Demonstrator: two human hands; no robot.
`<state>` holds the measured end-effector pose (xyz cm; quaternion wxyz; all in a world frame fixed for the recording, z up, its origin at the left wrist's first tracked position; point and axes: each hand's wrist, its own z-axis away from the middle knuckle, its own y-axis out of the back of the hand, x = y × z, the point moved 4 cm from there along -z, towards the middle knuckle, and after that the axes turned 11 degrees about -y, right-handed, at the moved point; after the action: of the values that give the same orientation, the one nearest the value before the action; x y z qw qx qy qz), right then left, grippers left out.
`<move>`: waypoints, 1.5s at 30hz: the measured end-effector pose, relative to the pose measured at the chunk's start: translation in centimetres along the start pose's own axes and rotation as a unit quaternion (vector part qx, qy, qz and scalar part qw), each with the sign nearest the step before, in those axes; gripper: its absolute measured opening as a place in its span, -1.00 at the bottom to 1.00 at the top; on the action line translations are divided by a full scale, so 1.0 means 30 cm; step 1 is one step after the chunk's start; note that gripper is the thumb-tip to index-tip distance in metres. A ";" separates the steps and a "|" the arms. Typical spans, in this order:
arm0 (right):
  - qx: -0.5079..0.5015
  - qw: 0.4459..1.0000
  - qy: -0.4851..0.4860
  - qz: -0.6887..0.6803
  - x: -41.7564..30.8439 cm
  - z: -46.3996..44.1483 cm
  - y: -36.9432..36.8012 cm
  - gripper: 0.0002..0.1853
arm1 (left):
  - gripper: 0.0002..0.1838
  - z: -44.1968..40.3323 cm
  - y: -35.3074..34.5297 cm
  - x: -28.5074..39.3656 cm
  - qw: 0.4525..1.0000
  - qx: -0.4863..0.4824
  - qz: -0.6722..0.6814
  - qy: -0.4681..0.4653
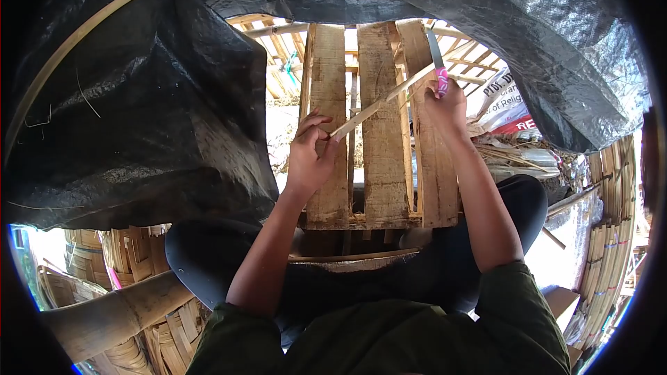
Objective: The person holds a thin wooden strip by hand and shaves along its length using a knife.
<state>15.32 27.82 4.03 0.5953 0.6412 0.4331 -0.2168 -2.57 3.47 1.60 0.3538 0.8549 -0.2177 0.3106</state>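
A thin, pale bamboo strip (379, 105) slants across the wooden slats, its lower left end at my left hand (310, 155). The thumb and a finger of that hand pinch the strip, while the other fingers curl loosely above. My right hand (448, 107) is wrapped round the pink patterned handle of a knife (442, 82), whose blade points up and away. The strip's far end passes close to the knife's handle; whether the right fingers also touch it, I cannot tell. Under both hands lies a slatted wooden stand (385, 191) of rough planks with gaps between them.
Black plastic sheeting (146, 125) hangs at the left, and more sheeting (528, 7) droops overhead to the right. A printed sack (506, 101) lies beyond my right hand. Bundled bamboo strips (608, 257) stand at the right. A thick bamboo pole (125, 316) and woven baskets (132, 257) are at lower left.
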 end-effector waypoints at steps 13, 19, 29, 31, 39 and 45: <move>-0.150 0.947 -0.174 0.225 -0.075 0.019 0.140 -0.57 | -0.81 -0.002 -0.004 -0.001 1.000 0.004 0.010 -0.003; -0.084 0.979 -0.059 0.174 -0.053 -0.002 0.120 -0.61 | -0.84 -0.032 0.029 0.101 0.980 -0.139 -0.132 -0.057; -0.292 0.935 0.143 0.144 -0.020 0.107 -0.078 -0.64 | -0.83 0.009 0.200 0.156 0.947 -0.318 -0.030 0.021; -0.252 0.936 0.195 0.152 0.019 0.121 -0.133 -0.68 | -0.83 0.022 0.203 0.166 0.942 -0.333 -0.034 0.029; -0.304 0.919 0.185 0.170 -0.084 0.181 -0.113 -0.66 | -0.83 0.044 0.119 0.238 0.963 -0.219 -0.134 0.083; -0.350 0.917 0.163 0.103 -0.181 0.284 -0.093 -0.53 | -0.90 0.044 0.254 0.202 0.936 -0.264 -0.212 0.092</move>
<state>12.19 17.86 5.05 0.7218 0.4593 0.5040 0.1183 -2.27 -3.42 8.60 0.6427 0.7251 -0.0718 0.2367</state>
